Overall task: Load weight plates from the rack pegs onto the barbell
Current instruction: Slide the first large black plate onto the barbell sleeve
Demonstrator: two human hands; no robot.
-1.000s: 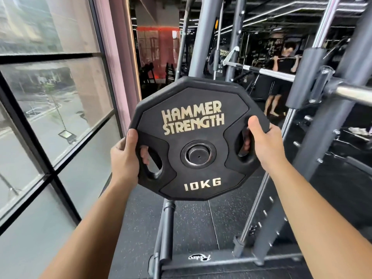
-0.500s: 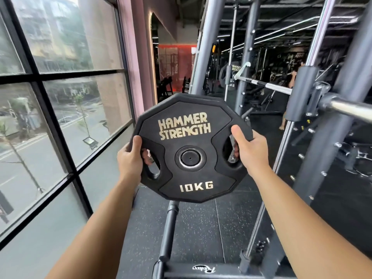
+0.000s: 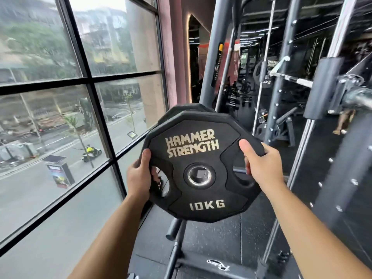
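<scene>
A black 10 kg weight plate (image 3: 201,150) marked HAMMER STRENGTH stands upright in front of me at chest height, held at both side grip holes. My left hand (image 3: 138,176) grips its left edge and my right hand (image 3: 261,166) grips its right edge. Through its steel centre hole a square peg end shows. Right behind it the top edge of a second black plate (image 3: 187,108) shows. The barbell sleeve (image 3: 360,97) juts in from the right edge, above and to the right of the plate, blurred.
The grey rack upright (image 3: 217,57) rises behind the plate. Chrome guide rods and a pegged post (image 3: 298,158) stand at the right. A dark tube (image 3: 177,244) slopes down to the rack's base frame on the black rubber floor. Tall windows (image 3: 86,97) fill the left.
The plate and both hands have dropped lower and shifted right in view, closing in on the rack upright. A second plate and a peg end have come into sight behind it.
</scene>
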